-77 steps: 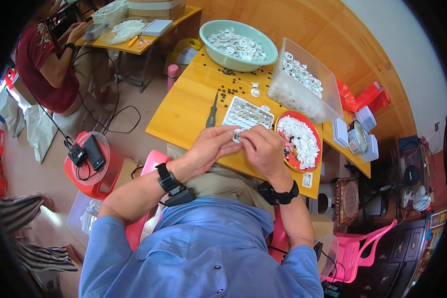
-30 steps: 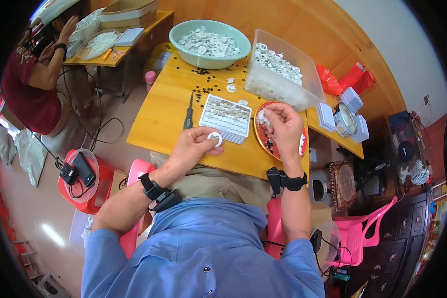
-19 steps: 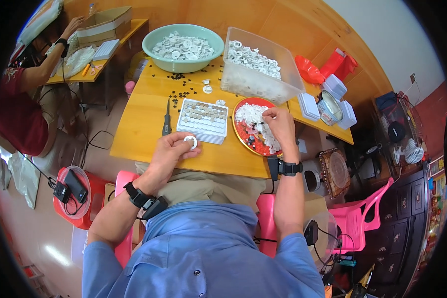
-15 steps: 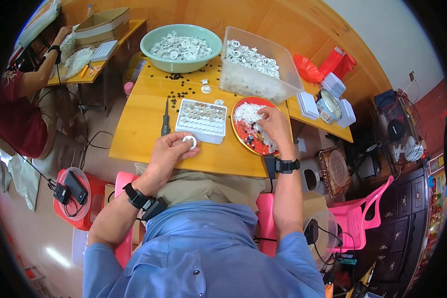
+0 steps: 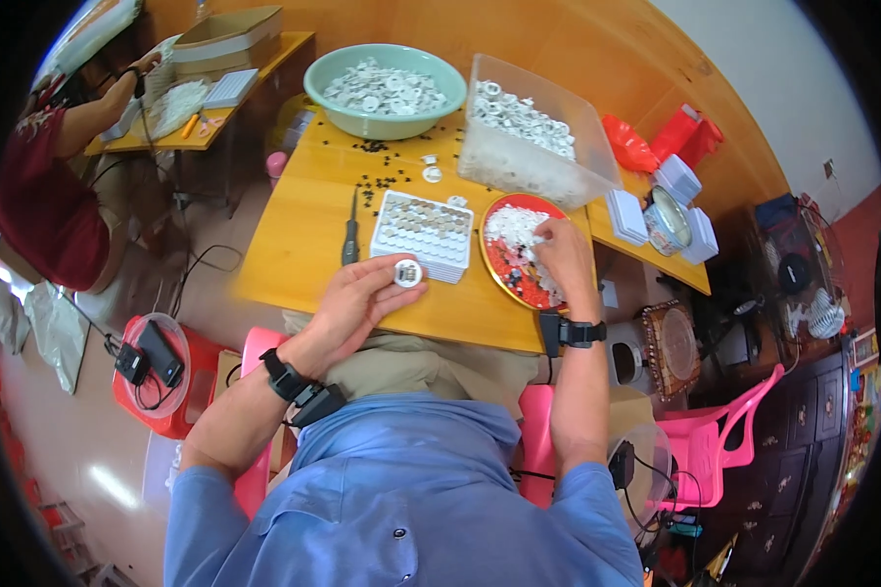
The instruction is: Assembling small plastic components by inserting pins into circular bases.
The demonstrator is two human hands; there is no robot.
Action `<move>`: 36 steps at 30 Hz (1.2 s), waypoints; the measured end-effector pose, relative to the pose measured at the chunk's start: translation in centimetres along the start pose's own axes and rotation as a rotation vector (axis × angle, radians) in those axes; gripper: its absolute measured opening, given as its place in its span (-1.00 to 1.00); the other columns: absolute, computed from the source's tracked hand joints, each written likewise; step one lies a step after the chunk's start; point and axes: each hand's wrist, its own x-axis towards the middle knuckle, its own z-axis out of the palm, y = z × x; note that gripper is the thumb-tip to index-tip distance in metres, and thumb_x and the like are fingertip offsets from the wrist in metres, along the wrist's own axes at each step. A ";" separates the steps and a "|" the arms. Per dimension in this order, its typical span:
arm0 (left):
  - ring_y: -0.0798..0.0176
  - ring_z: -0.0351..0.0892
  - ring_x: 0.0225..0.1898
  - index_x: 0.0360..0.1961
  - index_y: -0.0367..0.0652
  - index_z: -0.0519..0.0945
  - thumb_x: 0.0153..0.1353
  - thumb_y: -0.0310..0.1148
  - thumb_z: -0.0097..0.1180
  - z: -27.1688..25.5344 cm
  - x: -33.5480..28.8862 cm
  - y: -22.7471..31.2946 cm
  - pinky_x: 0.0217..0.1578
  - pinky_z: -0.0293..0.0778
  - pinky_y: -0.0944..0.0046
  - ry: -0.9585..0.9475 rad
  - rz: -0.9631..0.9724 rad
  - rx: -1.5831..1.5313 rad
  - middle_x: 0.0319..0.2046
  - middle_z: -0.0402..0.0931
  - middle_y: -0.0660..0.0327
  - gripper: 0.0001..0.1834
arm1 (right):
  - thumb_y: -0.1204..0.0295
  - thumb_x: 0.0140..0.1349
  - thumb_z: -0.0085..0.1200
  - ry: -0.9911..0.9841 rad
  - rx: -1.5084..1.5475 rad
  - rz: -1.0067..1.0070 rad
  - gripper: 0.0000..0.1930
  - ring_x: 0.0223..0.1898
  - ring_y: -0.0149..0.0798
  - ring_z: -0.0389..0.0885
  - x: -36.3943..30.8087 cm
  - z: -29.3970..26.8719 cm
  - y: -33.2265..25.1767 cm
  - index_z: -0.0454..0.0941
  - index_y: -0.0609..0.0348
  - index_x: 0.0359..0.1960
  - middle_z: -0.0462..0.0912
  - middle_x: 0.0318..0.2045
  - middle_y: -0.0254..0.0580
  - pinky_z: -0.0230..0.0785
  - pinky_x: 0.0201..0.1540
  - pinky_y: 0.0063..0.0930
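My left hand point(image 5: 347, 303) holds a small round white plastic part point(image 5: 408, 273) between thumb and fingers, its hollow side with a metallic-looking centre facing up. My right hand point(image 5: 566, 259) is over a red round plate point(image 5: 545, 207), its fingertips pinched together among small white pieces point(image 5: 511, 225); what they grip, if anything, is hidden. Between the hands stands a stack of white trays point(image 5: 416, 257), the top one carrying rows of small grey discs point(image 5: 431, 217). Left of it lies a black screwdriver-like tool point(image 5: 350, 235).
A green basin point(image 5: 382, 125) and a translucent bin point(image 5: 529, 174), both full of white round parts, stand at the table's back. Small black pieces point(image 5: 374, 183) are scattered before them. White boxes and a tub point(image 5: 668, 225) sit at right. A person point(image 5: 54, 215) works at the left table.
The view has shifted, so the table appears further right. My left hand has turned the white round part, exposing its inside. My right hand stays at the plate.
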 end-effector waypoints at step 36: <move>0.23 0.61 0.05 0.16 -0.39 0.47 0.45 -0.43 -0.04 -0.6 0.4 -0.7 0.10 0.58 0.35 -0.094 -0.022 -0.072 0.04 0.56 0.07 -0.66 | 0.50 0.15 0.21 -0.328 0.714 -0.236 -0.89 -0.38 -0.30 0.66 -3.7 -0.8 -15.1 0.69 0.25 -0.30 0.67 -0.38 -0.16 0.46 -0.31 -0.49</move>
